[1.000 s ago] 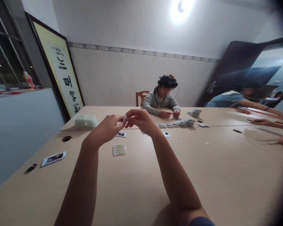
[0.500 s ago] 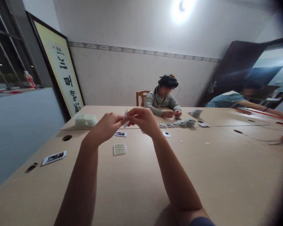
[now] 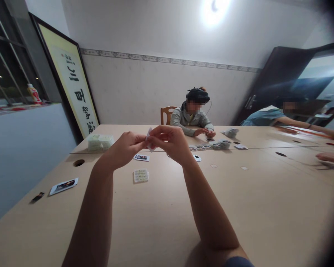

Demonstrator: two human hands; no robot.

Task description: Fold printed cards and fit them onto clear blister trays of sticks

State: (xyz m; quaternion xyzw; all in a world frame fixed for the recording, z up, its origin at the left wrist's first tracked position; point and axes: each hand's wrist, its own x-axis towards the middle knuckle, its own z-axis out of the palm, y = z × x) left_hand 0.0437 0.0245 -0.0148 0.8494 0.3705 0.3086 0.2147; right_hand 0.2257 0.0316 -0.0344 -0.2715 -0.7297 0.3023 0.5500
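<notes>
My left hand (image 3: pixel 126 150) and my right hand (image 3: pixel 169 142) meet above the table, both closed on a small white packet (image 3: pixel 149 138). The packet stands on edge between the fingertips, and its face is mostly hidden. Below them on the table lies a clear plastic case (image 3: pixel 141 176) with small compartments. Just behind the case is a white packet with a dark printed picture (image 3: pixel 141 157). To the right of my right wrist sits a round white piece with a black centre (image 3: pixel 197 158).
A stack of clear cases (image 3: pixel 100 142) stands at the back left. Another printed packet (image 3: pixel 64 186) and a small black piece (image 3: pixel 37 197) lie at left. Across the table a person (image 3: pixel 193 115) handles something near stacked cases (image 3: pixel 221 144). Another person (image 3: pixel 269 115) leans in at right.
My hands stay pinched on the white packet, shifting only slightly. At the far right, another person's hand has moved further into view. The person opposite has moved one hand.
</notes>
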